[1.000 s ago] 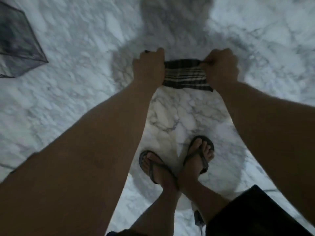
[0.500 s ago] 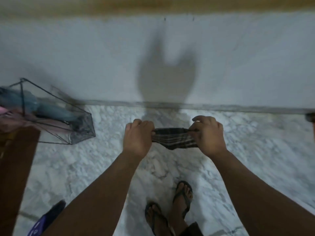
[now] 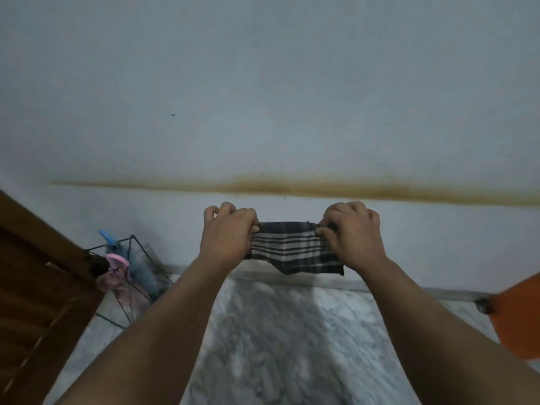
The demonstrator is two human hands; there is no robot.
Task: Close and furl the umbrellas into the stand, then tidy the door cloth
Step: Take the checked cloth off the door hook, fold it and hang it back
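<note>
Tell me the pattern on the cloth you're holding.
Dark and pale stripes, plaid-like, on the cloth; seen in the head view.

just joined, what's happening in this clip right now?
A person holds a striped cloth stretched between both hands, in the air in front of a wall. The left hand has a grip on one end and the right hand on the other. At the left, a wire stand on the marble floor already holds a furled blue umbrella and a pink umbrella, so the cloth seems to be what remains.
</note>
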